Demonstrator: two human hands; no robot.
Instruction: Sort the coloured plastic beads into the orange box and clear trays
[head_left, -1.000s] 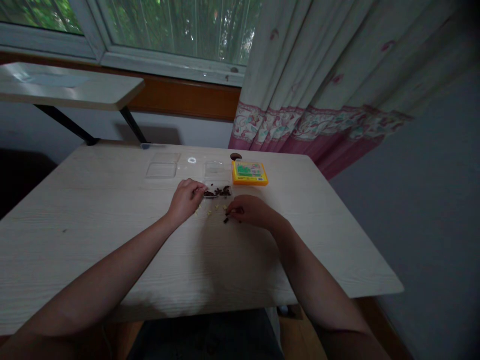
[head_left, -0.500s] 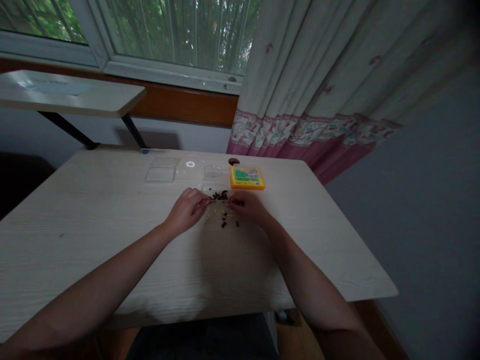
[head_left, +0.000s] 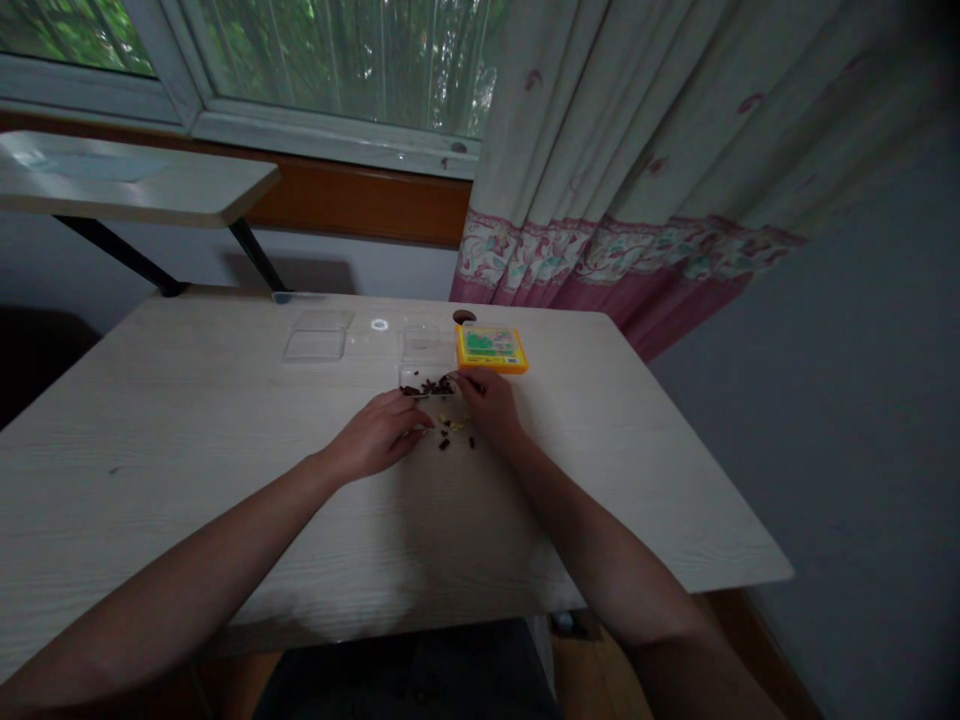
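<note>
A clear plastic box (head_left: 406,374) with an open lid (head_left: 427,342) stands before me, holding many small dark brown pieces (head_left: 435,386). My right hand (head_left: 489,402) reaches over its right end, fingertips pinched among those pieces; whatever they grip is too small to name. Just in front of the box, my left hand (head_left: 384,434) is low over the table with thumb and fingers drawn together, and I cannot make out what is between them. Small yellowish pieces (head_left: 457,426) and a few loose dark pieces (head_left: 444,444) lie on the tabletop between my hands.
Behind my right hand sits a yellow case (head_left: 492,348) with a green-printed label. Another clear plastic case (head_left: 315,345) lies open at the back left. A raised shelf (head_left: 142,185) on black legs overhangs the far left, and a curtain (head_left: 570,240) hangs behind the table (head_left: 247,480).
My left hand has moved from the box's front edge down toward the loose pieces. My right hand has shifted slightly forward, its fingertips now over the dark pieces in the box.
</note>
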